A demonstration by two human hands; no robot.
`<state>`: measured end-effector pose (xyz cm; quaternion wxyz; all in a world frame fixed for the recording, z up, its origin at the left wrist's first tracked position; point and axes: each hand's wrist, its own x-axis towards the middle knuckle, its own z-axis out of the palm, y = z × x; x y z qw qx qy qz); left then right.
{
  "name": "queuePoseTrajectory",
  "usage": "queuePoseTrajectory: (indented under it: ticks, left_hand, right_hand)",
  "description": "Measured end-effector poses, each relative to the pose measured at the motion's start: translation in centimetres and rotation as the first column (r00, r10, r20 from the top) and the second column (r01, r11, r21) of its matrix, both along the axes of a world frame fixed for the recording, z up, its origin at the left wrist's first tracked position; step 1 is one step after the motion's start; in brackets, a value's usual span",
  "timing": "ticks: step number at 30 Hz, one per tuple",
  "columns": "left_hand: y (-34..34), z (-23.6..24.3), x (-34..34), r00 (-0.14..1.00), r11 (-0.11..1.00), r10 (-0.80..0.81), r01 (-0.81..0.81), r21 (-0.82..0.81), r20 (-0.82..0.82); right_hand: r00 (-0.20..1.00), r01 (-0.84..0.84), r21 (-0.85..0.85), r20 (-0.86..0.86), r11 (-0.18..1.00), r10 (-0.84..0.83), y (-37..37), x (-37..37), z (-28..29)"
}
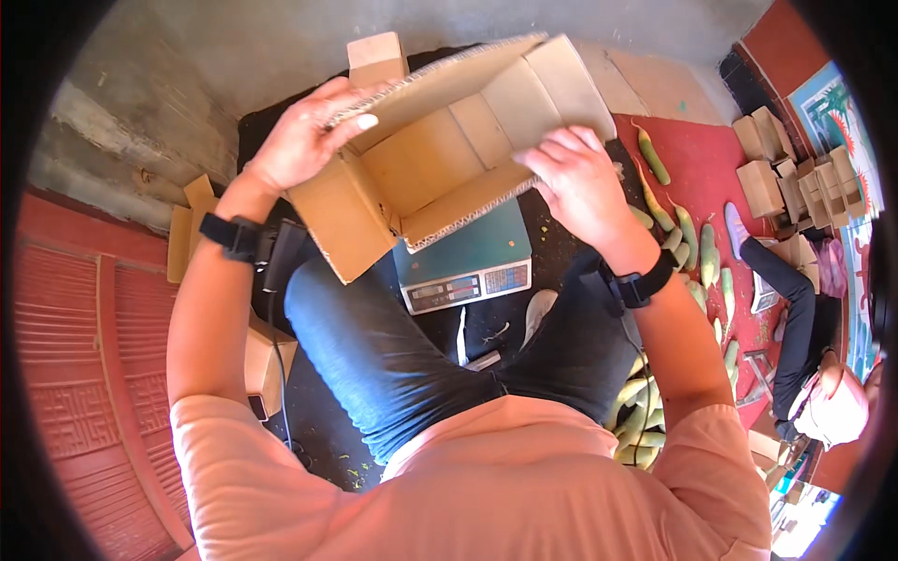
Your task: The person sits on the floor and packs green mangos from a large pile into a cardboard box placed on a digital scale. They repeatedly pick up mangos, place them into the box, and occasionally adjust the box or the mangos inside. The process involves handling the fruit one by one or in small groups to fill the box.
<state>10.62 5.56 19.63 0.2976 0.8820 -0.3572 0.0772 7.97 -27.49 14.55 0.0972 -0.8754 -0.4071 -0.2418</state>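
Observation:
An open cardboard box (426, 164) with nothing seen inside hangs tilted between my two hands, its flaps spread. My left hand (304, 136) grips the far left edge, thumb inside the rim and fingers over the outer side. On the near right edge, my right hand (580, 182) is closed round the cardboard wall. Below the box stands a digital scale (465, 271) with a teal top and a keypad front, partly covered by the box.
Long green-white radishes (709, 257) lie on a red mat to the right, with more radishes (644, 416) beside my right thigh. Small cardboard boxes (762, 187) stand at far right, near another person (804, 309). A carton (267, 365) sits left of my leg.

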Motion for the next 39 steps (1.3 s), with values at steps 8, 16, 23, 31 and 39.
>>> queuePoseTrajectory:
  ticks: [8,16,23,31,39]
  left_hand:
    - [0.3,-10.4,0.3,0.941,0.839,0.337,-0.318,0.442,0.037]
    - [-6.3,-12.0,-7.3,0.939,0.937,0.311,-0.278,0.210,-0.148]
    - [-9.9,-17.6,-8.0,0.923,0.851,0.353,-0.248,0.464,-0.155]
    - [-10.4,-17.5,-7.2,0.902,0.795,0.425,-0.328,0.510,-0.082]
    - [-11.0,-18.4,-7.0,0.888,0.757,0.458,-0.360,0.545,-0.050]
  right_hand:
    - [0.969,0.068,-0.195,-0.219,0.979,-0.111,1.5,-3.3,-9.7]
    - [0.907,0.116,-0.242,-0.369,0.963,-0.202,2.8,-3.1,-14.1]
    - [0.936,0.095,0.009,-0.342,0.995,-0.086,1.8,-3.9,-10.5]
    - [0.660,0.746,0.341,-0.493,0.572,-0.568,-20.5,-10.1,-4.1]
    - [-0.013,0.988,-0.116,-0.723,0.102,-0.691,-37.9,-25.5,-25.5]
